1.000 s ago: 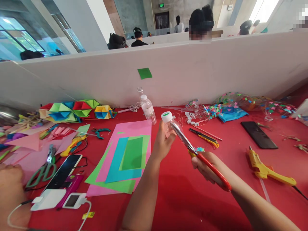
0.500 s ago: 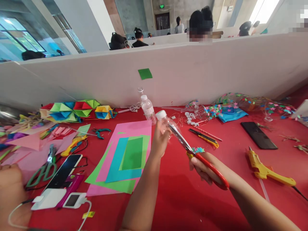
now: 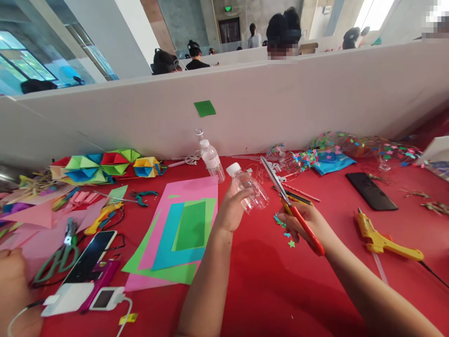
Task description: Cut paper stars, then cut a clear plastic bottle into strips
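Where our left hand (image 3: 231, 208) grips, head view: a clear bottle (image 3: 251, 188), tilted, white cap toward the upper left, our fingers wrapped around its side.
Scissors (image 3: 294, 213): held in our right hand (image 3: 305, 220), fingers curled about the red handle, blades pointing up and away from us, just beside the bottle and apart from it.
Bottle label: the standing bottle (image 3: 213, 163) behind wears one, its print too small for us to read.
Green sign (image 3: 228, 8): lit on the far wall, its writing likewise too small.
Red bench (image 3: 259, 285): glossy, with star pieces (image 3: 291, 244) near our right hand and a utility knife (image 3: 300, 197) partly hidden behind it.
Room: beyond the pale partition (image 3: 150, 110), which bears a green square (image 3: 205, 108), we see people (image 3: 198, 62) and a concrete wall.
Edges: the partition bounds the bench's far side; between our forearms, plain red surface runs toward us, coloured sheets (image 3: 191, 227) lying to the left, a yellow glue gun (image 3: 382, 242) and dark phone (image 3: 372, 191) to the right.
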The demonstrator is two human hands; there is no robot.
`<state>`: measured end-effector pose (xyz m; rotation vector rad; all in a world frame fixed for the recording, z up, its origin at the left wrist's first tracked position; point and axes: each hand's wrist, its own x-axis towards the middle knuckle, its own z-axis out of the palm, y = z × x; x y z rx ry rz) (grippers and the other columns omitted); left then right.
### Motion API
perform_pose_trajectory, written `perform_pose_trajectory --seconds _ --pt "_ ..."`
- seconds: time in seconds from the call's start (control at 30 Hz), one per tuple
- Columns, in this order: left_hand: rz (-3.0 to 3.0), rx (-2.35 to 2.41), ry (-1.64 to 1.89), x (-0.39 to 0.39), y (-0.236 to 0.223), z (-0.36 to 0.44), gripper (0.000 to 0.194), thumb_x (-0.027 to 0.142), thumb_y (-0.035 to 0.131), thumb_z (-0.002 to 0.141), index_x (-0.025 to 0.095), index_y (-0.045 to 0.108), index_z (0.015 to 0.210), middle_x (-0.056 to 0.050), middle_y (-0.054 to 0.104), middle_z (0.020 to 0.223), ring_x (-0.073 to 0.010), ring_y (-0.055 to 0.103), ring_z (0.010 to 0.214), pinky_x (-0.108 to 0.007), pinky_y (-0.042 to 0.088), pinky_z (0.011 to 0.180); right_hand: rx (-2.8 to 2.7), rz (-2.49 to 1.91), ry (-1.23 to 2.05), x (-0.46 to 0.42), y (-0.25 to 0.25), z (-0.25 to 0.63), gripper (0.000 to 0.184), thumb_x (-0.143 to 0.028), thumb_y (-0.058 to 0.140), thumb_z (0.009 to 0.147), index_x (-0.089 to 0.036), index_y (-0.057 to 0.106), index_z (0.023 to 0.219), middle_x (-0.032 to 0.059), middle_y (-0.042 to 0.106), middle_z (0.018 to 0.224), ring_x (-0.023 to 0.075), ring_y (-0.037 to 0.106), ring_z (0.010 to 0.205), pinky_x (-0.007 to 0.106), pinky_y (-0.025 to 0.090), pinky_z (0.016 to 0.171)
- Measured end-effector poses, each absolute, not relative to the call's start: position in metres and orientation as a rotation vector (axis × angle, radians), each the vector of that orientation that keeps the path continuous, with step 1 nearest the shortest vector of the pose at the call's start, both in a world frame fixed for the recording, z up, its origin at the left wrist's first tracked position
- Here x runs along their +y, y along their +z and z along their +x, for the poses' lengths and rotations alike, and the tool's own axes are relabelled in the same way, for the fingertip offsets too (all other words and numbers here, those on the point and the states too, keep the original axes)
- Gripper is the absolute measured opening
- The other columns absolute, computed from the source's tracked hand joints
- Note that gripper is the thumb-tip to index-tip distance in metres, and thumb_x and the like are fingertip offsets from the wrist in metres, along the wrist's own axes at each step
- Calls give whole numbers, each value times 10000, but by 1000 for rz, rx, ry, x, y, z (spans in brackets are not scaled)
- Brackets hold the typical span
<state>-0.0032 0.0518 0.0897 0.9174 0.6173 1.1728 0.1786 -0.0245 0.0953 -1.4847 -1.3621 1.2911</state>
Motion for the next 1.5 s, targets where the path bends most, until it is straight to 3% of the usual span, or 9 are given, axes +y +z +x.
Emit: perform_pose_trajectory --seconds 0.2,0.4,0.6,0.8,1.03,1.13,1.27,1.4,1.5 --pt "928 646 1105 47 87 7 541 304 744 772 233 432 1209 -50 688 984 -238 705 956 -436 534 890 -1400 -1541 1102 -11 94 179 369 -517 685 717 -204 493 676 -53 491 528 116 486 408 239 361 415" --pt "1021 620 1140 48 89 0 513 330 706 817 277 399 1224 -34 665 1027 -219 694 972 -436 538 894 -1522 -1527 791 4 93 173 397 -522 629 760 -216 416 625 -52 396 551 108 383 500 232 280 465" --pt "1054 576 1172 43 95 0 527 279 690 792 285 381 1218 -27 623 1074 -203 658 1008 -427 530 898 -1512 -1582 617 9 94 166 263 -387 539 749 -223 378 622 -44 393 542 112 370 524 233 260 489" --pt "1028 501 1125 42 90 -3 700 208 686 675 290 389 1304 -44 636 1128 -244 636 1081 -465 500 951 -1621 -1510 500 6 90 169 273 -315 525 715 -236 290 602 -58 303 539 109 265 528 251 213 508" --pt "1008 413 1010 42 89 -2 758 689 627 729 257 451 1327 -120 644 1183 -334 594 1194 -521 503 956 -1647 -1518 512 6 90 176 295 -339 514 725 -241 266 602 -58 290 539 111 256 531 248 200 509" --pt "989 349 948 41 91 -3 777 746 602 718 250 482 1305 -131 644 1203 -347 589 1207 -536 507 956 -1645 -1544 495 5 91 180 264 -325 506 719 -240 281 611 -55 303 537 112 275 521 246 210 507" --pt "919 293 883 42 91 -6 748 673 670 721 219 510 1295 -139 642 1238 -349 590 1212 -519 500 984 -1659 -1569 406 5 93 180 265 -316 504 696 -242 264 610 -52 314 525 112 280 506 240 219 497" --pt "906 400 928 43 91 -4 437 354 690 826 213 549 1215 -87 691 1156 -271 650 1128 -444 494 1004 -1682 -1552 347 4 95 177 252 -296 481 663 -248 239 612 -51 315 527 112 272 498 239 219 492" --pt "912 422 926 42 92 -3 386 245 655 837 201 556 1208 -74 703 1120 -253 668 1084 -422 515 971 -1693 -1547 339 3 95 175 253 -314 466 672 -252 228 611 -51 306 522 113 265 492 240 213 487"
